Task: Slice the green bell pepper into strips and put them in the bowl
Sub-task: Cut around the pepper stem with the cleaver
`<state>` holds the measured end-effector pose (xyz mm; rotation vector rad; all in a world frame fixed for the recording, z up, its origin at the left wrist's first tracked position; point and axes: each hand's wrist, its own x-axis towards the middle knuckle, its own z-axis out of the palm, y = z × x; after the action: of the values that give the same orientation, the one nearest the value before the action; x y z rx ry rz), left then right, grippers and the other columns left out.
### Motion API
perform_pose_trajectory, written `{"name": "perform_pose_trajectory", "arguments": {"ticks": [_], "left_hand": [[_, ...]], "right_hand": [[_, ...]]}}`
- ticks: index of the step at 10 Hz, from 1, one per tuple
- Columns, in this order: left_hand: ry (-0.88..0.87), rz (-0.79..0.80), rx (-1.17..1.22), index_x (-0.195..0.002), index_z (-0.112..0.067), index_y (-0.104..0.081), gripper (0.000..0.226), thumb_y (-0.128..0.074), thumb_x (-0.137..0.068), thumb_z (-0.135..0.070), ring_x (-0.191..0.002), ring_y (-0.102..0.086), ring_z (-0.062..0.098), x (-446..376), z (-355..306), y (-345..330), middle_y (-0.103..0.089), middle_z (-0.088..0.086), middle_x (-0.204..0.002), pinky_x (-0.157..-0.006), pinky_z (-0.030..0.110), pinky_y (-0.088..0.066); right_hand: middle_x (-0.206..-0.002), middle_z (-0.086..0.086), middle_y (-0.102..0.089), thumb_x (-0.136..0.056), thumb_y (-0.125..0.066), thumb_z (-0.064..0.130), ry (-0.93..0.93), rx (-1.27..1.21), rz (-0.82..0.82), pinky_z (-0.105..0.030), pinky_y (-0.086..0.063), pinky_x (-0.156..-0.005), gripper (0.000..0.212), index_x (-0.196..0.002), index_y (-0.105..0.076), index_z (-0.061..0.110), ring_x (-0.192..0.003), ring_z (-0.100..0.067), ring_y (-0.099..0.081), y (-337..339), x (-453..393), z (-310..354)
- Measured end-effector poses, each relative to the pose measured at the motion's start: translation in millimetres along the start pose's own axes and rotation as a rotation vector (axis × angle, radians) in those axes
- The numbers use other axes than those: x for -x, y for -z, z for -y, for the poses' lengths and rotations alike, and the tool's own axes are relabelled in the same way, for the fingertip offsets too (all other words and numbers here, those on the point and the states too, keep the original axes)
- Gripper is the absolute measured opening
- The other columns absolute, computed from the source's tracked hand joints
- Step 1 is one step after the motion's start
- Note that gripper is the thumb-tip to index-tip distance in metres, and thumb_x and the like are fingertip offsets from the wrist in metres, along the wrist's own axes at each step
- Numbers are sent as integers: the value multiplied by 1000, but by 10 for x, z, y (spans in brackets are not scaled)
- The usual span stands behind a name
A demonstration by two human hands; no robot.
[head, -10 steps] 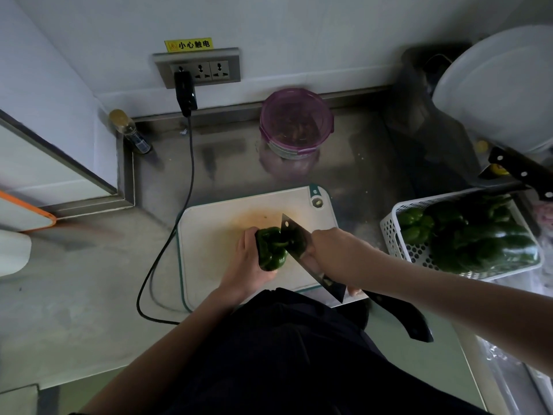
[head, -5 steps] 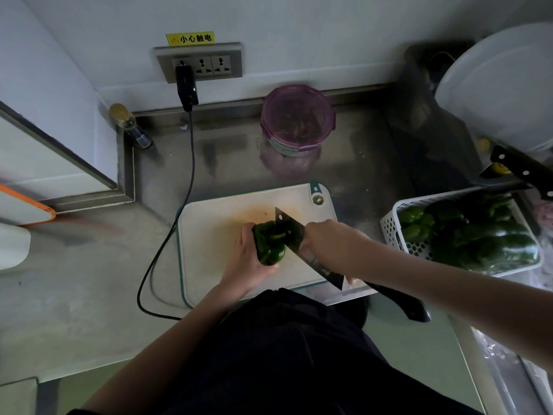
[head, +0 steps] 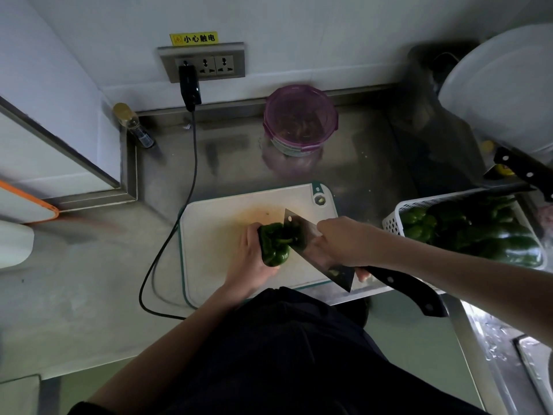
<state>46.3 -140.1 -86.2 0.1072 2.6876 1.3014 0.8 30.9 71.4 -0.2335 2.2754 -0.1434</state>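
Observation:
A green bell pepper (head: pixel 273 247) lies on the white cutting board (head: pixel 215 235). My left hand (head: pixel 253 262) grips it from the left side. My right hand (head: pixel 344 244) holds a cleaver (head: pixel 302 232) where the blade meets its black handle. The blade is tilted and rests against the pepper's right, stem end. A purple transparent bowl (head: pixel 300 119) stands behind the board near the wall, with dark contents I cannot make out.
A white basket (head: pixel 392 223) of several green peppers sits to the right of the board. A second black-handled knife (head: pixel 523 172) lies above it. A black cable (head: pixel 167 250) runs from the wall socket past the board's left edge. A small bottle (head: pixel 134 124) stands in the back-left corner.
The cleaver stays against the pepper's right end, its blade shifting only slightly. My left hand keeps its hold on the pepper.

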Motion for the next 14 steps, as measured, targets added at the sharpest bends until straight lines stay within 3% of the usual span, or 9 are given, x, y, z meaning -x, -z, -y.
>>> {"name": "perform_pose_trajectory", "arguments": {"ticks": [1, 2, 3, 4, 6, 8, 9, 11, 14], "left_hand": [[-41, -34, -37, -118, 1, -43, 72, -84, -62, -16, -100, -51, 24, -27, 42, -22, -49, 12, -111, -76, 27, -41], [-49, -25, -5, -119, 1, -42, 73, -85, -62, -16, -102, -52, 25, -16, 50, -31, -50, 13, -113, -79, 28, -42], [-32, -23, -17, -118, 4, -44, 70, -83, -63, -10, -101, -53, 27, -36, 29, -18, -51, 16, -112, -80, 27, -40], [-59, -24, -24, -116, 2, -45, 63, -79, -64, -5, -102, -53, 27, -33, -15, 7, -50, 15, -112, -81, 26, -40], [-12, -20, 45, -119, -1, -42, 66, -80, -66, -7, -104, -50, 22, -38, -25, 30, -47, 12, -116, -82, 27, -42], [-13, 3, 18, -121, 2, -39, 79, -85, -59, -12, -99, -50, 21, -21, 40, 11, -48, 14, -112, -78, 28, -40], [2, -2, 14, -121, 4, -39, 80, -86, -57, -9, -98, -47, 19, -22, 23, 16, -47, 14, -111, -77, 28, -40], [51, 25, 45, -125, 0, -38, 82, -85, -58, -9, -101, -44, 18, -61, -5, 12, -44, 10, -115, -78, 28, -39], [96, 8, 89, -125, 1, -34, 84, -85, -59, -6, -106, -43, 18, 0, -31, 34, -42, 9, -116, -84, 31, -43]], "right_hand": [[-80, -8, -60, -98, -41, 28, -19, -23, -8, -35, -51, -69, 29, -91, -59, 6, -72, -23, -57, 17, 11, 3], [-104, -15, -62, -102, -34, 26, -36, 11, 20, -25, -39, -63, 38, -112, -59, 0, -93, -27, -60, 62, 54, 22], [-107, -13, -65, -100, -39, 31, 28, 153, 32, -19, -31, -47, 37, -110, -59, 1, -93, -24, -62, 18, 90, 39], [-109, -13, -64, -99, -40, 19, 81, 225, 25, -23, -42, -70, 30, -112, -58, -1, -98, -25, -62, -54, 70, 102], [-103, -11, -61, -98, -38, 15, 151, 226, 23, -31, -47, -82, 31, -116, -59, 2, -99, -27, -62, -50, 31, 85], [-104, -10, -64, -98, -42, 17, 84, 196, -63, -28, -44, -70, 21, -111, -53, 4, -88, -22, -60, 135, 140, 79], [-98, -10, -63, -97, -45, 15, 90, 169, -94, -33, -51, -74, 18, -108, -54, 5, -84, -24, -61, 98, 63, 120], [-85, -6, -55, -98, -45, 14, 81, 155, -152, -32, -50, -65, 11, -103, -51, 8, -75, -22, -58, -83, -96, 118], [-95, -9, -59, -98, -43, 18, 49, 68, -103, -38, -54, -80, 21, -110, -52, 3, -83, -25, -60, 28, 10, 132]]}}
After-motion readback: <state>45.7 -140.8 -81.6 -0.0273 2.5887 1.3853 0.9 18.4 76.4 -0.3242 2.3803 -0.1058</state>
